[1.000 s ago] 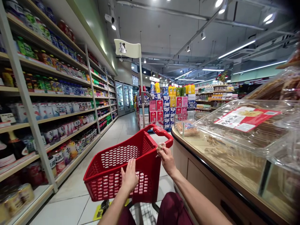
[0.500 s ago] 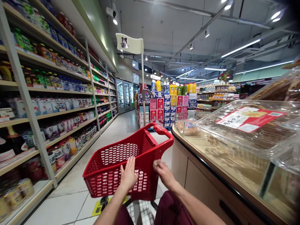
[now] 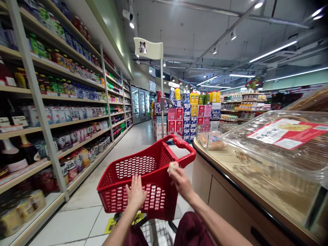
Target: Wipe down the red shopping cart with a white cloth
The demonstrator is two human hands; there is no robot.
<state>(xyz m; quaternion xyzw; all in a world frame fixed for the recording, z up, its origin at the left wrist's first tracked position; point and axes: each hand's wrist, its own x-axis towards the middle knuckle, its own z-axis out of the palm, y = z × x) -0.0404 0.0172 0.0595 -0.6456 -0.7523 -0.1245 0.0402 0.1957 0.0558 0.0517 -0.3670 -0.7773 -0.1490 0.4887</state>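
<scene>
A red plastic shopping cart point(image 3: 105, 195) with a perforated basket stands in front of me, its handle point(image 3: 188, 158) toward the right. My left hand point(image 3: 136, 194) lies against the near side of the basket, fingers stretched out and holding nothing. Just below the handle, my right hand point(image 3: 182, 183) is closed in a pinch on a small crumpled whitish wad point(image 3: 173, 166), possibly tissue. The wad is close to the cart's near side; whether it touches cannot be told. A pole with a cream flag point(image 3: 148, 48) rises behind the basket.
Shelves of drinks and cans point(image 3: 84, 116) run along the left. At the right, a counter point(image 3: 217, 191) carries clear plastic food boxes point(image 3: 279, 136). Stacked cartons point(image 3: 179, 119) stand ahead, with glass-door fridges point(image 3: 140, 102) farther back. A yellow floor sticker point(image 3: 110, 223) is under the cart.
My right hand has moved up along the cart's side toward the handle, and the whitish wad shows more clearly. My left hand has shifted slightly left along the basket. The view has turned slightly left.
</scene>
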